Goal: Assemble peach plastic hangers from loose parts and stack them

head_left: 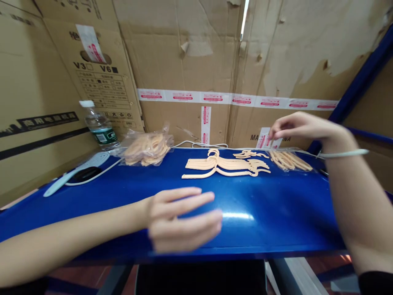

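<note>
My left hand [181, 219] hovers over the near edge of the blue table [260, 217], fingers stretched out and loosely together, holding nothing. My right hand [299, 127] reaches to the far right, fingers curled in a pinch above an open clear bag of small peach plastic hangers [290, 160]; I cannot make out anything between the fingers. A stack of the same peach hangers [225, 164] lies on the table's middle, hooks pointing away. A thin band [344, 154] circles my right wrist.
A second clear bag of peach pieces [145, 148] sits at the back left, beside a water bottle [98, 125] and a white tool with a cord [76, 172]. Cardboard walls [199, 61] enclose the table. A blue frame post [362, 78] rises at right.
</note>
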Action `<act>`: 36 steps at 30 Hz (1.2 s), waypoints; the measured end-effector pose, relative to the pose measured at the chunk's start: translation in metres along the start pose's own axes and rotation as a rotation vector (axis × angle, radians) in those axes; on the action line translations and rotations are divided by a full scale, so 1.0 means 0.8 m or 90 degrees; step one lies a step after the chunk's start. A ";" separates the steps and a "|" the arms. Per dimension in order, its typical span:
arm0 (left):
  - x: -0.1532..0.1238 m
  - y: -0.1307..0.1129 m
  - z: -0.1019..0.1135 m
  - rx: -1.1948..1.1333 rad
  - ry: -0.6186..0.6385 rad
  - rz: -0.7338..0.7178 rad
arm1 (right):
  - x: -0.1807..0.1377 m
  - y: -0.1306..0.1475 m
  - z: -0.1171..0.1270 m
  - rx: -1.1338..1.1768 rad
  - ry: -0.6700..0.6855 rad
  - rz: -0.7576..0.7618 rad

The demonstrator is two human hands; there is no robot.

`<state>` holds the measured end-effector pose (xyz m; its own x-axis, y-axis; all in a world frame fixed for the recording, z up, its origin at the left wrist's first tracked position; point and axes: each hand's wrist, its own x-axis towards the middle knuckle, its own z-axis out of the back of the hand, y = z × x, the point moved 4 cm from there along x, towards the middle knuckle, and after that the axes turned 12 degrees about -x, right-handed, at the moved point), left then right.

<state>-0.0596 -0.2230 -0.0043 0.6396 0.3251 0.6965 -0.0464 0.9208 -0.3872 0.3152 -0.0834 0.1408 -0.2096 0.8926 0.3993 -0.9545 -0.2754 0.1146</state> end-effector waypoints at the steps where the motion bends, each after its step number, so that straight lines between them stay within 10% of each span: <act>1: 0.004 0.002 -0.003 0.033 0.021 -0.061 | 0.013 0.000 -0.017 -0.032 0.112 0.055; 4: 0.011 0.010 -0.014 0.193 0.070 -0.264 | 0.045 -0.011 -0.077 -0.227 0.211 0.058; 10: 0.012 0.030 -0.020 0.255 0.073 -0.221 | 0.051 -0.021 -0.165 -0.298 0.224 0.071; 25: 0.019 0.042 -0.008 0.103 0.018 -0.026 | 0.036 0.008 -0.119 -0.292 0.048 0.018; 30: 0.020 0.057 0.004 -0.142 -0.100 0.248 | -0.017 0.083 -0.087 0.062 -0.065 0.051; 36: 0.014 0.059 -0.016 -0.493 -0.175 0.485 | -0.106 0.210 -0.133 0.463 0.163 0.152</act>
<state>-0.0450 -0.1789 -0.0221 0.4521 0.8716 0.1897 0.1968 0.1100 -0.9743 0.1502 -0.1671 0.0295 -0.5175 0.8097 0.2767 -0.5190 -0.5542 0.6508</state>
